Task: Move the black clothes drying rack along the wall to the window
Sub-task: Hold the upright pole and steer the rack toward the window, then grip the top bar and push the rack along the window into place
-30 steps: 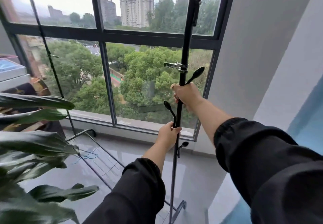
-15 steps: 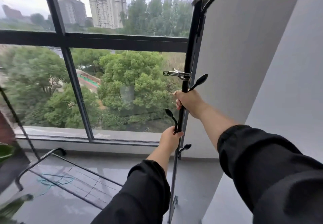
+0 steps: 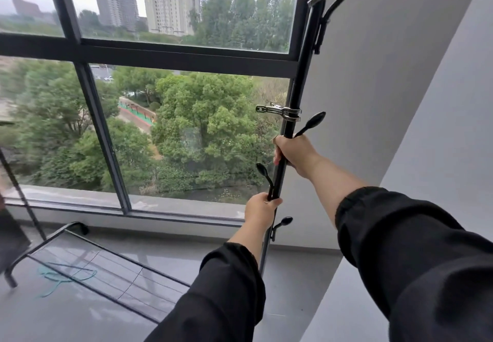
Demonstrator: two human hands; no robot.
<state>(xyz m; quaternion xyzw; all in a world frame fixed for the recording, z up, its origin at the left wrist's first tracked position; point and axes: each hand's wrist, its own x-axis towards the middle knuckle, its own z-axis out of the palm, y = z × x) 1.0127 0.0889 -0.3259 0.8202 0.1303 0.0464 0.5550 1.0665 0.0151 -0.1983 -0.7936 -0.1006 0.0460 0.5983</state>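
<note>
The black clothes drying rack [image 3: 300,85] stands by the window [image 3: 165,128], its right upright pole rising near the grey wall corner. My right hand [image 3: 293,155] grips that pole just below a metal clip [image 3: 280,111] and a black hook. My left hand [image 3: 262,208] holds the same pole lower down, at another black hook. The rack's low wire shelf [image 3: 106,269] stretches left along the floor under the window sill. Its left pole [image 3: 18,189] shows at the frame's left edge. The pole's foot is hidden behind my left sleeve.
A grey wall [image 3: 400,101] runs close on the right, meeting the window frame at the corner. A turquoise cord [image 3: 61,277] lies on the glossy grey floor under the shelf. A dark object [image 3: 10,237] sits at the far left edge.
The view has swung right and closer to the window. The leafy plant at left has left the frame. Both hands keep the same grip on the pole, now nearer the wall corner.
</note>
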